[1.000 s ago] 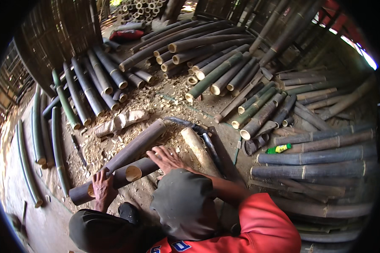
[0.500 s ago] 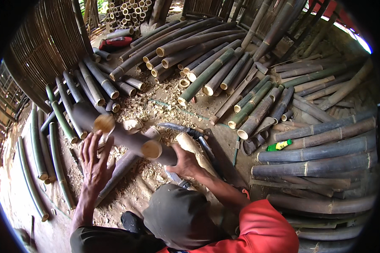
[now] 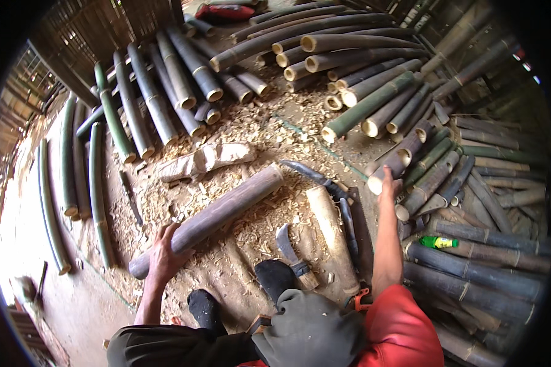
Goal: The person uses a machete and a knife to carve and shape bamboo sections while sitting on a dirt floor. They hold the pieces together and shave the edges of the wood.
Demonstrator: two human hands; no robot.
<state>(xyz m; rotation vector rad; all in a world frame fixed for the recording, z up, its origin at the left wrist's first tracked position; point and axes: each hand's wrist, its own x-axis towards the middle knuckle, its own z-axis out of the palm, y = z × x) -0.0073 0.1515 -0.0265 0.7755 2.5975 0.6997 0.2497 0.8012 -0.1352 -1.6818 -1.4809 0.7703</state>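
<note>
A dark bamboo pole (image 3: 226,211) lies slanting over the wood chips in front of me. My left hand (image 3: 164,254) is closed round it near its lower left end. Out to the right, my right hand (image 3: 388,185) holds the near end of a notched bamboo tube (image 3: 400,158), which rests against other cut tubes. Two scooped openings show along its upper side. A short curved blade (image 3: 286,241) with a wooden handle lies by my feet. Beside it is a pale, stripped bamboo piece (image 3: 332,235).
A long curved knife (image 3: 309,172) and a thin straight tool (image 3: 349,226) lie right of the middle. A pale chopped log (image 3: 205,160) sits beyond the pole. Bamboo poles (image 3: 138,104) lie left, with stacks (image 3: 361,58) behind and right. A green bottle (image 3: 438,242) rests on the right stack.
The notched tube has gone from in front of me to the right-hand pile, in my right hand. My left hand has come onto the dark pole. My view has shifted.
</note>
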